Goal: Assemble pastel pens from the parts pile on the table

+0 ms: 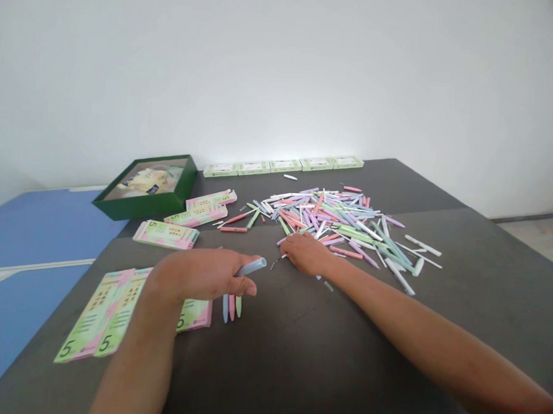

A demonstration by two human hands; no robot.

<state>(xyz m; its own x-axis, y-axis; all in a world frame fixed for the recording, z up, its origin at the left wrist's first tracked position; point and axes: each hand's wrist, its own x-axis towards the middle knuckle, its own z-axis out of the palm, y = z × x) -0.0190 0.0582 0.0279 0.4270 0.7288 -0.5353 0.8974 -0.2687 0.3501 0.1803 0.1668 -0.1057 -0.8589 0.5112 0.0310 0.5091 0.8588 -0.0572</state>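
Observation:
My left hand [199, 276] is shut on a pale blue plastic tube [253, 267] that sticks out past the fingers. Just below those fingers, a pale blue tube [225, 308], a pink tube [231, 307] and a green tube [238, 306] lie side by side on the dark table [296, 356]. My right hand [305, 254] rests on the near edge of a loose pile of pastel plastic tubes [326, 221], which look like pen parts. Its fingertips are pressed among the pieces and partly hidden.
Pastel packaging cards printed with a 5 [108, 312] lie at the left, partly under my left arm. Behind them are more cards [166, 234] and an open green box [145, 186]. Small green-and-white boxes [283, 166] line the far edge. A blue surface [23, 262] adjoins the table's left side.

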